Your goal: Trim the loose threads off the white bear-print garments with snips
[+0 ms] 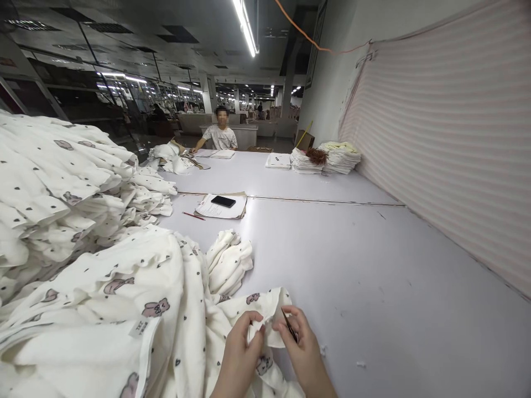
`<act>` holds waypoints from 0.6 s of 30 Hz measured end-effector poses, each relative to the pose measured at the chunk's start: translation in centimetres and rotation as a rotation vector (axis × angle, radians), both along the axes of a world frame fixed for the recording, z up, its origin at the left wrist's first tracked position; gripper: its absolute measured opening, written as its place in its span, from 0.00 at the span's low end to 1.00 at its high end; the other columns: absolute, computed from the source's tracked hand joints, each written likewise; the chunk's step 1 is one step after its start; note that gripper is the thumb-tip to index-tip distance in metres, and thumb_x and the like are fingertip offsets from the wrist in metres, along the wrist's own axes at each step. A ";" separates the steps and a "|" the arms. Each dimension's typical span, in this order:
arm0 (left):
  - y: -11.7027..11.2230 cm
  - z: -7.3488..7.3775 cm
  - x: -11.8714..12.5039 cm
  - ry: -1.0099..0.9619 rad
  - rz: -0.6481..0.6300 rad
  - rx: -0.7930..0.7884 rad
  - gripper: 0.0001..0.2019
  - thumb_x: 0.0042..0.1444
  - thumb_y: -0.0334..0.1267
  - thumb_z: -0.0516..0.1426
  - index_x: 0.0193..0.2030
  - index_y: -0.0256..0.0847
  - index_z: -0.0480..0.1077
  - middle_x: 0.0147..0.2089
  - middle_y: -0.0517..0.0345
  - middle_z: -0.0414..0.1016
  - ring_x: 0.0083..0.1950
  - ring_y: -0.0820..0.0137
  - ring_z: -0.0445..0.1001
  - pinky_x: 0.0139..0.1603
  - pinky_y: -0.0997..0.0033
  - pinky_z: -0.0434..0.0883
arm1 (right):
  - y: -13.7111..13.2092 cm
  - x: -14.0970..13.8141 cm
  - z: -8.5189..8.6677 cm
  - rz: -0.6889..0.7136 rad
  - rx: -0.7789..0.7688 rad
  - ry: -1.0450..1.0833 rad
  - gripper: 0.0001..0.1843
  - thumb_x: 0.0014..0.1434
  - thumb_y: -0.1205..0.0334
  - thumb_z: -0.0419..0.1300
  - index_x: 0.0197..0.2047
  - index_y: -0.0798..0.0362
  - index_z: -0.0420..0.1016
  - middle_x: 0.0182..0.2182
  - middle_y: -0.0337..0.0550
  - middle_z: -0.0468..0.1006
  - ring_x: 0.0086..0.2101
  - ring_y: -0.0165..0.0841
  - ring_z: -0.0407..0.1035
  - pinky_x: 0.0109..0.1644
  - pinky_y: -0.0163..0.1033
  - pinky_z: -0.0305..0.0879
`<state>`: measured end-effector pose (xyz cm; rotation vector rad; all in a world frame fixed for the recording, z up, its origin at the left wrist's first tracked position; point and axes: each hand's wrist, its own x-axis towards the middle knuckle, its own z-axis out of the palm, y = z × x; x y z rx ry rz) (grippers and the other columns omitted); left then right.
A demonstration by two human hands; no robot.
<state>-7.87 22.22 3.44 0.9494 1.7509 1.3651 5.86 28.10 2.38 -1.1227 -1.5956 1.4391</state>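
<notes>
My left hand [244, 345] is closed, thumb against fingers, on the edge of a white fleece garment [170, 276] printed with bears and small dark hearts. In my right hand [299, 337] is a pair of dark thread snips [289, 325], point upward, beside the same edge. The right fingertips also touch the cloth. The rest of the garment spreads to the left, with a size label [142, 327] at its near edge. The snips' handles are mostly hidden by my palm.
A tall heap of matching garments [53, 182] fills the left. Ahead on the table [373, 265] lie papers [203, 209] with a phone [224, 201], and a red pencil [193, 215]. Fabric stacks [340, 158] stand far right. A person [221, 135] sits at the far end.
</notes>
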 end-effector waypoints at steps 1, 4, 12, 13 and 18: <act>-0.5 0.0 0.1 0.050 -0.007 0.020 0.05 0.55 0.39 0.54 0.36 0.42 0.68 0.29 0.63 0.67 0.25 0.71 0.67 0.25 0.74 0.65 | 0.1 0.2 0.7 0.010 0.034 -0.028 0.23 0.61 0.53 0.57 0.57 0.52 0.64 0.30 0.39 0.76 0.34 0.34 0.72 0.40 0.35 0.67; -1.8 -0.1 0.0 0.253 -0.091 0.092 0.06 0.55 0.33 0.50 0.37 0.43 0.67 0.34 0.59 0.67 0.27 0.71 0.69 0.27 0.72 0.68 | 0.2 0.1 3.1 0.145 0.064 -0.074 0.23 0.59 0.58 0.59 0.58 0.49 0.66 0.29 0.35 0.72 0.31 0.31 0.68 0.37 0.33 0.65; -3.2 1.1 0.7 0.487 0.093 0.233 0.10 0.56 0.29 0.48 0.35 0.42 0.69 0.42 0.53 0.61 0.32 0.70 0.68 0.29 0.72 0.71 | -2.7 0.9 5.6 0.218 -0.145 0.116 0.18 0.57 0.47 0.59 0.27 0.54 0.70 0.22 0.35 0.66 0.27 0.29 0.61 0.33 0.32 0.59; -3.3 1.2 0.7 0.527 0.101 0.259 0.10 0.55 0.28 0.48 0.34 0.42 0.69 0.45 0.51 0.61 0.33 0.70 0.68 0.31 0.71 0.71 | -3.0 1.2 5.5 0.237 -0.165 0.123 0.19 0.56 0.46 0.60 0.27 0.54 0.70 0.21 0.35 0.67 0.26 0.29 0.61 0.33 0.33 0.59; -3.8 1.9 0.5 0.528 -0.060 0.300 0.11 0.53 0.25 0.49 0.38 0.42 0.67 0.38 0.54 0.68 0.37 0.67 0.71 0.32 0.73 0.71 | -3.7 2.4 5.4 0.089 -0.116 0.061 0.17 0.56 0.47 0.60 0.28 0.54 0.71 0.24 0.37 0.71 0.28 0.31 0.64 0.34 0.33 0.60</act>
